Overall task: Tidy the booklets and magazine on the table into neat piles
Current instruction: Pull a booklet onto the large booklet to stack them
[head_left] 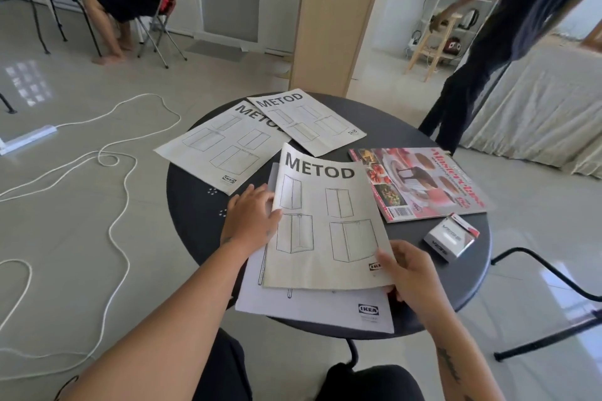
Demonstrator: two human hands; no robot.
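Magazine [420, 182] right of nearest booklet [329, 225]

Daylight fills the room, bright and even; a window reflection glares on the floor tiles [27, 83] at far left; shadows beneath the booklets are soft; wide-angle distortion bends the frame edges; the standing person [495, 42] at upper right is slightly blurred.
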